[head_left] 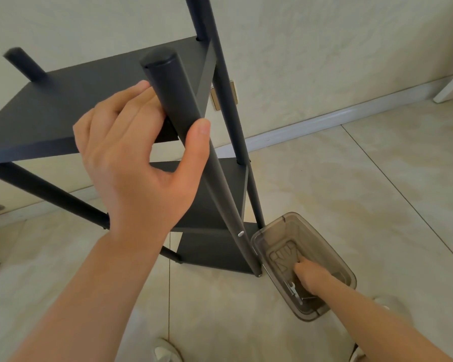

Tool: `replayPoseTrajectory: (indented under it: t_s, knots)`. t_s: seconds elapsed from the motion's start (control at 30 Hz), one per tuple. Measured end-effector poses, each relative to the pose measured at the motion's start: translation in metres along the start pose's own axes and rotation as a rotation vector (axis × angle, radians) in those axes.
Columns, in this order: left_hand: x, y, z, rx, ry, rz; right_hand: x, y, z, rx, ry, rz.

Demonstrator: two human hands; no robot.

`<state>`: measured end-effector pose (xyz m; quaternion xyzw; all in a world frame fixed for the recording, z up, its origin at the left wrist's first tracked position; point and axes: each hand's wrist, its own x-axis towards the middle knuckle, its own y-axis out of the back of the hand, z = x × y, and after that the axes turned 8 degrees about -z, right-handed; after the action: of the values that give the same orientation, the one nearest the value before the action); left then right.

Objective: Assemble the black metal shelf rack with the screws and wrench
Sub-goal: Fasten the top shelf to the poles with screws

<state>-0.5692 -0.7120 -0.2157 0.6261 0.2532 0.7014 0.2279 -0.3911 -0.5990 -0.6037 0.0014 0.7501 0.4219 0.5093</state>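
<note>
Head camera: left hand point(136, 163) curls thumb and fingers round a round black post point(173, 95) of the black metal shelf rack point(50, 108), which stands on pale floor tiles point(377, 178) with its top cut off. Right hand point(311, 275) reaches into a smoky translucent plastic box point(332, 246) at the rack's foot, beside a small silver wrench point(293, 288). Its fingers may be pinching something, but I cannot tell.

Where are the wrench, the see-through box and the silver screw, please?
wrench point(292, 288), head view, its middle.
plastic box point(334, 257), head view, its right wall.
screw point(240, 233), head view, its silver head in the rack pole point(217, 178).
</note>
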Motion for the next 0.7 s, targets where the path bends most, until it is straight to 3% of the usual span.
replayPoseTrajectory:
  t_s: [0.2,0.33,0.7]
  knots:
    - [-0.001,-0.001,0.000,-0.001,0.006,0.010,0.005,-0.010,-0.001,-0.148,-0.154,0.054]
    - [0.000,-0.001,0.001,-0.007,0.014,0.004,0.008,-0.018,-0.005,-0.050,-0.221,0.030]
    - [-0.001,-0.002,0.000,0.000,0.027,0.006,0.015,-0.025,0.011,-0.034,-0.160,-0.044]
